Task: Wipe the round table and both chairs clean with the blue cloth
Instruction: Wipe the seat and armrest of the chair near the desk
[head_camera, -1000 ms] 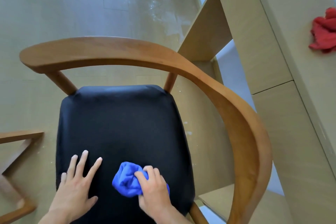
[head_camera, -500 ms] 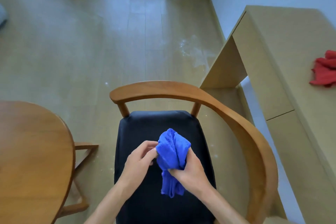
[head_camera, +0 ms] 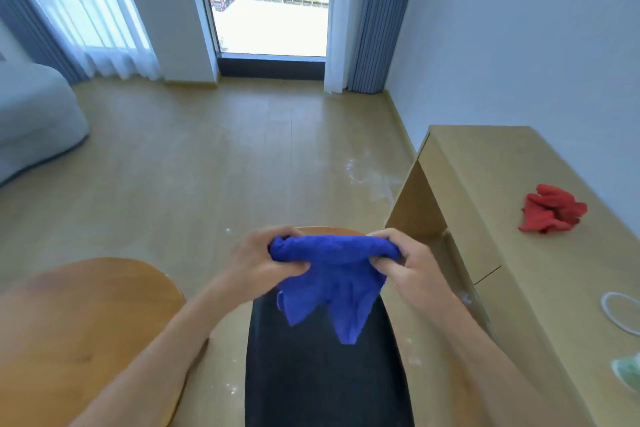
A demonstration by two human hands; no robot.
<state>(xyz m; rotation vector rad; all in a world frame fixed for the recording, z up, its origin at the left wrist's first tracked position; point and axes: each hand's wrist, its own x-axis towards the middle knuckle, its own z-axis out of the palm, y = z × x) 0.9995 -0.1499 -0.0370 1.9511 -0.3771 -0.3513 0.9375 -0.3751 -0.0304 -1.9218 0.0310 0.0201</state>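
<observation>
You are holding the blue cloth (head_camera: pixel 329 274) up in the centre of the frame, clear of every surface. Your left hand (head_camera: pixel 259 260) has its fingers curled round the cloth's left end and your right hand (head_camera: pixel 405 263) pinches the right end, so the top edge is stretched between them while the loose corners hang down over the black seat of the chair (head_camera: pixel 325 374).

As for progress, nothing is being wiped at this instant; you look to be refolding or shaking out the cloth between surfaces. The round table (head_camera: pixel 79 322) sits at lower left, bare wood with no obvious smears, though the pictures cannot show whether it has been cleaned. The seat below the cloth looks dark and even (again, no proof of wiping). Only one chair is in view, with its curved wooden back just peeking above the cloth, so the second chair's state is unknown.

White specks dot the floor (head_camera: pixel 242 166) around the chair. A red cloth (head_camera: pixel 550 208) lies on the sideboard (head_camera: pixel 502 166) at the right, well apart from your work.
</observation>
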